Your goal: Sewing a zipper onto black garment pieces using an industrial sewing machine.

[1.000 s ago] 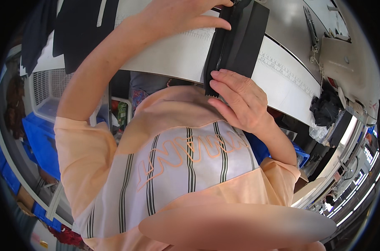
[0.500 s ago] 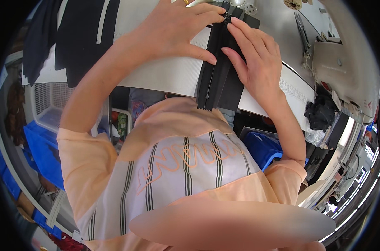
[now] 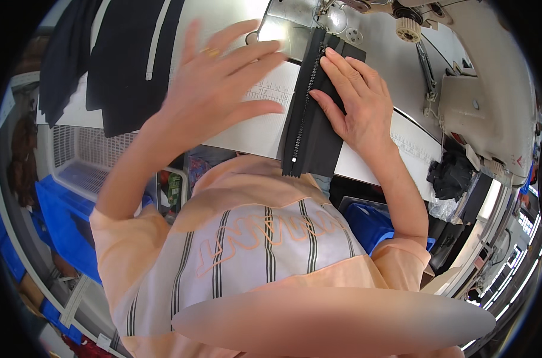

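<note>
A black zipper (image 3: 304,113) with metal teeth lies lengthwise along a dark fabric piece (image 3: 327,140), and its lower end hangs over the table's near edge. My right hand (image 3: 361,98) rests on the fabric beside the zipper's upper part, fingers stretched out flat and thumb apart, touching near the teeth. My left hand (image 3: 226,83), smeared by motion, is raised to the left of the zipper with its fingers spread and nothing in them. A ring shows on one of its fingers. Just beyond the fabric is the sewing machine's metal plate (image 3: 286,36).
Black cut fabric pieces (image 3: 131,65) hang over the table's left side. The sewing machine (image 3: 485,113) stands at the right, near a crumpled black cloth (image 3: 453,173). Below the table are a white basket (image 3: 83,152) and blue bins (image 3: 62,209). Ruler markings run along the white tabletop (image 3: 235,134).
My left hand has come off the zipper and moved left with its fingers spread. The zipper and fabric have shifted a little toward me, my right hand still on them.
</note>
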The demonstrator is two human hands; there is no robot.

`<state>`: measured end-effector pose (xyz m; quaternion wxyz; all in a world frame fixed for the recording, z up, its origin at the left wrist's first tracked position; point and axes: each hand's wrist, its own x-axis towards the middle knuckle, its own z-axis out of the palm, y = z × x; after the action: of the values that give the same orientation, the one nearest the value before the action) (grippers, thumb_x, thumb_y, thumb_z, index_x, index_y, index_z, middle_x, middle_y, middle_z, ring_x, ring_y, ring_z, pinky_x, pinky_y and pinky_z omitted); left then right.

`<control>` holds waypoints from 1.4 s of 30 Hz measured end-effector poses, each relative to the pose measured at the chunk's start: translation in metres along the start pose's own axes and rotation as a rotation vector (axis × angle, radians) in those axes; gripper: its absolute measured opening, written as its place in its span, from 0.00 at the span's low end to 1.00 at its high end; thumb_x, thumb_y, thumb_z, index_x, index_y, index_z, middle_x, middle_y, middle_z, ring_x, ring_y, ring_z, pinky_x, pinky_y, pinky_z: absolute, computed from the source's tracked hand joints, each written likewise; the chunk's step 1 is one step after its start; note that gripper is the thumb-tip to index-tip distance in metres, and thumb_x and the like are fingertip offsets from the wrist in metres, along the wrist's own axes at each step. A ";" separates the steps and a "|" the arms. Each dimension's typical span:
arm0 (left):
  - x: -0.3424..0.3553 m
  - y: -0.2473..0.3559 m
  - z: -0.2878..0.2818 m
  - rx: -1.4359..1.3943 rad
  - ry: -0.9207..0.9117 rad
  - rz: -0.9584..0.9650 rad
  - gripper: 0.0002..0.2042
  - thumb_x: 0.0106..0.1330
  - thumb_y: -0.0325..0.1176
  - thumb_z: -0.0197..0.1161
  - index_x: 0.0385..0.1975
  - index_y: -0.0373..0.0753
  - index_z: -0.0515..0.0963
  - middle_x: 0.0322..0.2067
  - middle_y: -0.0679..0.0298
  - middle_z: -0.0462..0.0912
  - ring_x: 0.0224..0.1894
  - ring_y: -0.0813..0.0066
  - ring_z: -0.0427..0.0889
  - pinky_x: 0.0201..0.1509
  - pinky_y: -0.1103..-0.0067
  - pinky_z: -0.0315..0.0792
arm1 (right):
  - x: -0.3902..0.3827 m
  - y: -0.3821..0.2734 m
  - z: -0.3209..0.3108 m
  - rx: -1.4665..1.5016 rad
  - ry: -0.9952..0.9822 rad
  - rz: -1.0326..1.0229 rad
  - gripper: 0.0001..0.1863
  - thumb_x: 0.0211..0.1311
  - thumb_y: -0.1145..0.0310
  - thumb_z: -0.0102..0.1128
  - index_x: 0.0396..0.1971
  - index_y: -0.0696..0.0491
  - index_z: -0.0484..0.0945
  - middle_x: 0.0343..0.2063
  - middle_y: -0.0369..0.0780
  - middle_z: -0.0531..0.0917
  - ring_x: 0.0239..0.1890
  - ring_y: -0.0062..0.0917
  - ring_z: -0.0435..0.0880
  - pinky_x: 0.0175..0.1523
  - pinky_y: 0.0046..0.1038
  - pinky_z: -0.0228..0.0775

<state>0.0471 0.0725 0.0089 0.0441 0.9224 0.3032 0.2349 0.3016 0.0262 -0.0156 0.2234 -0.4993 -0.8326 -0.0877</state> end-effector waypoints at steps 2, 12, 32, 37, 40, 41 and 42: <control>-0.034 -0.007 -0.028 0.110 0.076 -0.051 0.29 0.51 0.42 0.73 0.56 0.45 0.77 0.59 0.66 0.76 0.65 0.65 0.68 0.71 0.54 0.44 | -0.001 0.000 0.001 0.010 0.013 -0.001 0.25 0.49 0.59 0.72 0.47 0.53 0.80 0.52 0.35 0.81 0.49 0.33 0.78 0.50 0.33 0.71; -0.117 -0.065 -0.056 0.251 -0.117 -0.370 0.32 0.43 0.14 0.62 0.54 0.40 0.76 0.55 0.64 0.78 0.50 0.63 0.78 0.56 0.70 0.72 | 0.002 -0.004 -0.003 -0.013 -0.023 0.025 0.25 0.50 0.61 0.71 0.49 0.51 0.80 0.53 0.32 0.81 0.51 0.30 0.78 0.53 0.32 0.72; -0.103 0.027 -0.034 -0.037 -0.008 0.066 0.12 0.55 0.27 0.61 0.40 0.39 0.83 0.45 0.62 0.85 0.47 0.66 0.81 0.54 0.69 0.72 | -0.060 0.014 -0.037 -0.102 -0.011 0.189 0.24 0.50 0.64 0.71 0.49 0.53 0.81 0.52 0.36 0.82 0.49 0.34 0.79 0.53 0.32 0.72; -0.088 0.060 -0.014 -0.136 0.029 0.071 0.12 0.54 0.27 0.63 0.39 0.38 0.83 0.43 0.61 0.85 0.45 0.67 0.82 0.49 0.74 0.75 | -0.059 0.013 -0.037 -0.099 0.011 0.190 0.24 0.50 0.64 0.71 0.49 0.53 0.81 0.52 0.35 0.82 0.48 0.33 0.79 0.52 0.32 0.72; -0.075 0.064 0.001 -0.162 0.093 0.045 0.13 0.52 0.27 0.63 0.39 0.36 0.83 0.43 0.60 0.85 0.45 0.67 0.82 0.43 0.76 0.76 | -0.058 0.013 -0.037 -0.103 0.016 0.189 0.24 0.50 0.63 0.71 0.49 0.53 0.81 0.51 0.35 0.82 0.48 0.33 0.79 0.51 0.31 0.73; -0.071 0.065 0.005 -0.154 0.114 0.027 0.14 0.52 0.26 0.63 0.40 0.35 0.82 0.44 0.60 0.84 0.45 0.66 0.82 0.41 0.77 0.77 | -0.058 0.013 -0.037 -0.104 0.016 0.189 0.24 0.50 0.63 0.71 0.49 0.53 0.81 0.51 0.35 0.82 0.48 0.33 0.80 0.51 0.31 0.73; -0.067 0.066 0.008 -0.156 0.125 0.036 0.14 0.52 0.26 0.63 0.40 0.35 0.82 0.44 0.60 0.84 0.45 0.66 0.82 0.41 0.77 0.77 | -0.058 0.013 -0.037 -0.109 0.016 0.190 0.24 0.50 0.63 0.71 0.49 0.53 0.81 0.51 0.35 0.82 0.48 0.33 0.80 0.51 0.31 0.73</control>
<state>0.0389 -0.0196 -0.0104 0.0924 0.9051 0.2694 0.3158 0.3467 -0.0268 -0.0105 0.2100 -0.5865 -0.7737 -0.1152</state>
